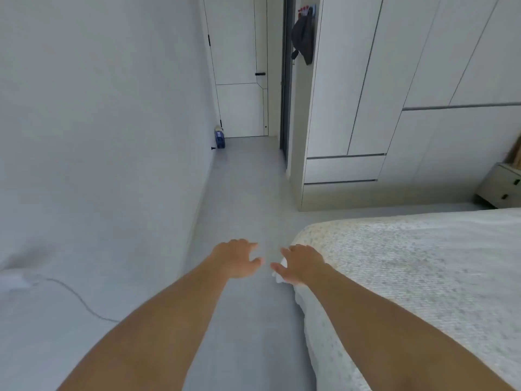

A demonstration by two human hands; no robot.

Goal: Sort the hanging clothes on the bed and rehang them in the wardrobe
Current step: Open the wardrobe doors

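- Head view: both bare arms reach forward over the grey floor (248,176), in the gap between the white wall (98,122) and the bed (423,277).
- The left hand (238,258) hangs above the floor with its fingers spread and relaxed, grasping nothing.
- The right hand (303,263) is just beside it, thumbs near each other but apart. It sits over the near corner of the bed, fingers loosely spread; a small white scrap (279,276) shows beneath the palm, and I cannot tell whether the hand touches it or what it is.
- The bed wears a pale textured cover, and the part of it in sight carries no hanging clothes.
- The wardrobe (394,94) stands beyond the bed on the right, its white doors closed, with drawers low down.
- A dark garment (303,38) hangs at the wardrobe's far side, next to a dark door frame.
- A white door (239,66) closes the end of the passage; a blue bottle (220,138) stands on the floor by the wall near it.
- A small bedside cabinet (501,184) sits at the far right.
- A thin cable (81,300) trails along the wall at the left.
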